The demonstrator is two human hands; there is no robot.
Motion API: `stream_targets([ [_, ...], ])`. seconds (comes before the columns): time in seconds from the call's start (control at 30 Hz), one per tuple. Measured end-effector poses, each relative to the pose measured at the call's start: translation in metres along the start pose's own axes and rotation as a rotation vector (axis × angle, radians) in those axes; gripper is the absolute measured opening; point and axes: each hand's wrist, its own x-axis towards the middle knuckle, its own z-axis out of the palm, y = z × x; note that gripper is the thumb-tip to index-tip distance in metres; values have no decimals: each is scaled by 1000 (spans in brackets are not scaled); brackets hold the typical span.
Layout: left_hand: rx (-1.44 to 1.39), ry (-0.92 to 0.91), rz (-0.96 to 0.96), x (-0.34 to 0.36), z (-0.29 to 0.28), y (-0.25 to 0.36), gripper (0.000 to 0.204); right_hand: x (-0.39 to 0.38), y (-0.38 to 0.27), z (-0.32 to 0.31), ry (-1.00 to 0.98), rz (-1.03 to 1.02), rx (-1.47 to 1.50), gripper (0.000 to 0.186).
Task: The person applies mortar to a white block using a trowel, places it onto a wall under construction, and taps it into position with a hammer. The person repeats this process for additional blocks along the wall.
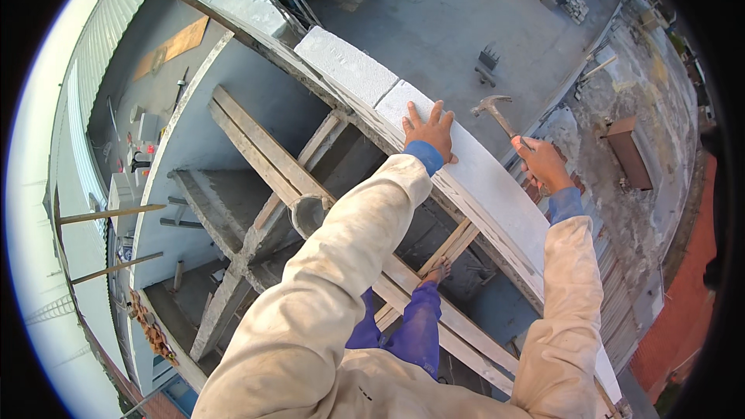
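Note:
My left hand (431, 130) lies with fingers spread on top of a long white block (481, 167), close to its far end. That end meets a second white block (345, 66), and a thin dark joint runs between the two. Both sit in line along the top of a narrow wall. My right hand (543, 163) is wrapped round the handle of a claw hammer (497, 111). The hammer is raised to the right of the block, its metal head pointing away from me and apart from the block.
Wooden planks (268, 147) span the open gap beneath me, and a bare foot (436, 271) rests there. Concrete beams (233, 279) cross at the left. A rough timber (202, 8) runs along the wall's far end. Beyond lies a grey slab (419, 23) with upright rebar (299, 0).

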Motion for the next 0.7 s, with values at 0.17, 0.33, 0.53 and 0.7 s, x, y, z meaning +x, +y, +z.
stream_targets([
  [0.17,-5,34,15,-1,0,-3,102,21,-10,-16,-225,81,-93,52],
  [0.33,31,30,61,-1,5,-4,93,-8,32,-22,102,-27,-94,52],
  [0.53,169,-53,23,3,-1,5,86,-159,113,-18,489,102,9,51],
  [0.7,219,-258,113,3,0,48,84,-251,173,-7,624,88,-275,49],
])
